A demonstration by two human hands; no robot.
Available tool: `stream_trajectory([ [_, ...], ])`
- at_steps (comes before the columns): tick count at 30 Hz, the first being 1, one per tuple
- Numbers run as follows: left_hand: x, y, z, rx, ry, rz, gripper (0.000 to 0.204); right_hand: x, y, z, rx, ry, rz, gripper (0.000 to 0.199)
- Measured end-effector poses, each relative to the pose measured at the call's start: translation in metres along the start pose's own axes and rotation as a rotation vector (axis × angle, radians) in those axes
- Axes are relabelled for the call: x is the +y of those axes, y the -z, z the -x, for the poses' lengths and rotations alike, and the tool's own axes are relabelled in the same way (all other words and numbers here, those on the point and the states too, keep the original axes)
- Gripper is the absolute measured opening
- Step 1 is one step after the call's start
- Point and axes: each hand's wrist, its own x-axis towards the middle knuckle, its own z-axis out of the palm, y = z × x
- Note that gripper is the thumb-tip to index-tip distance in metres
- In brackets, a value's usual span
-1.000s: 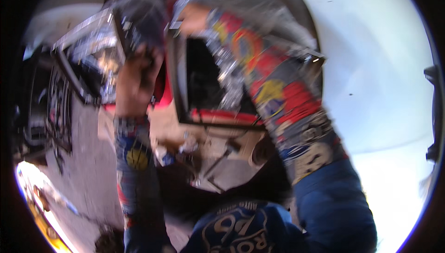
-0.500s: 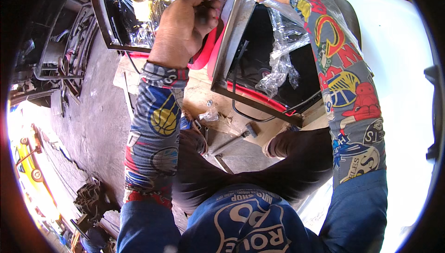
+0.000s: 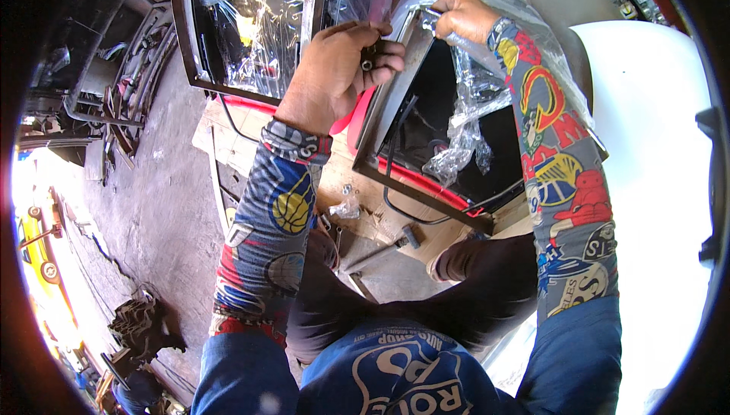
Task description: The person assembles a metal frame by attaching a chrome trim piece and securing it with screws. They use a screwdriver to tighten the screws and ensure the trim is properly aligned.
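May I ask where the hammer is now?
In the head view, the hammer lies below centre between the person's legs, down and right from the small plastic bag.

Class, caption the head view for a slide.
Left hand holds small metal parts; right hand at a corner of a metal frame.

The left grip (image 3: 328, 69) partly hides small hardware (image 3: 367, 64)

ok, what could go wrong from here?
- The small metal part in the half-curled left hand could slip out and drop.
- Loose clear plastic hangs by the right hand at the metal frame's corner; it might snag.
- The hammer lying loose in front of the person could become a trip hazard.
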Motion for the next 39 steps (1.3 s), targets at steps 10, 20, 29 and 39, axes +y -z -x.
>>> stream_trajectory([
  [10, 0.001, 0.0, -0.003, -0.158, 0.023, 0.195, 0.039, -0.006, -0.001, 0.006, 0.017, -0.016, -0.014, 0.03],
  [20, 0.001, 0.008, -0.004, -0.188, 0.053, 0.083, 0.025, -0.009, -0.001, 0.008, 0.013, -0.085, -0.043, 0.03],
  [29, -0.025, -0.014, -0.026, -0.057, -0.346, -0.407, 0.017, -0.015, 0.0, 0.01, 0.003, -0.089, -0.005, 0.031],
  [39, -0.04, -0.043, -0.045, 0.349, -0.771, -1.132, 0.015, -0.017, -0.002, 0.01, -0.011, -0.126, -0.06, 0.027],
])
